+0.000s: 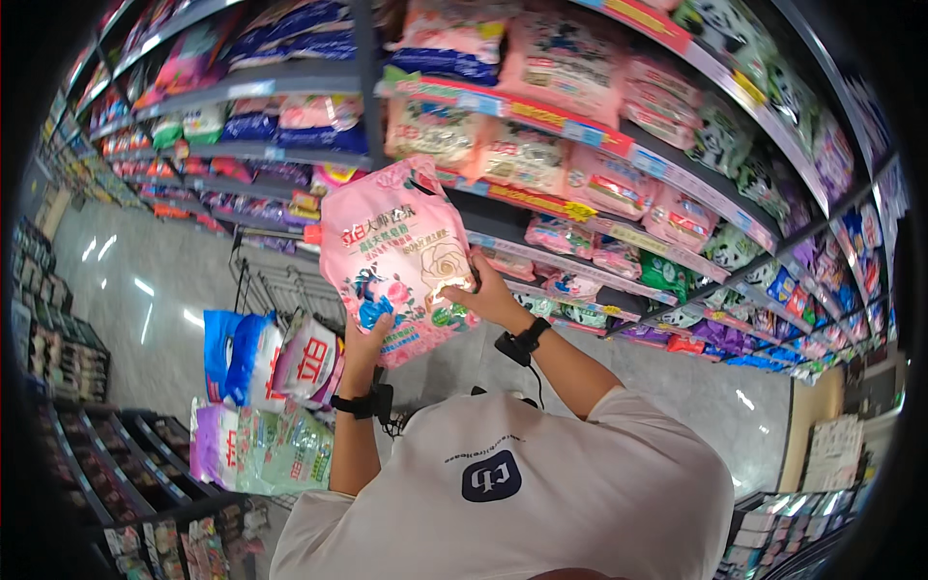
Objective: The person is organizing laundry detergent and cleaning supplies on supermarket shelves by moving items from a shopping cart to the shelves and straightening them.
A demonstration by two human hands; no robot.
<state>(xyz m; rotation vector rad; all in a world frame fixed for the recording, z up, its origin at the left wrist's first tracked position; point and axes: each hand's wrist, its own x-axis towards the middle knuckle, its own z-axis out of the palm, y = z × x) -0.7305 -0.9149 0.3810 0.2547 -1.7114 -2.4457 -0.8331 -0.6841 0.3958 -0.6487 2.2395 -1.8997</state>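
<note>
A large pink plastic pouch of laundry powder (395,254), printed with flowers and writing, is held up in front of me. A red cap sticks out at its left edge, and a cut-out handle shows near its top. My left hand (368,344) grips the pouch's lower left side, thumb on the front. On its lower right side, my right hand (489,293) has its thumb pressed on the front. The fingers of both hands are mostly hidden behind the pouch. A black strap with a small device circles each wrist.
A wire shopping cart (286,279) stands to the left, with blue-and-white detergent bags (250,359), a purple-and-white bag (216,446) and green bags (290,449) in it. Ahead, store shelves (522,109) hold rows of bagged detergent. Grey glossy floor (138,283) runs along the aisle.
</note>
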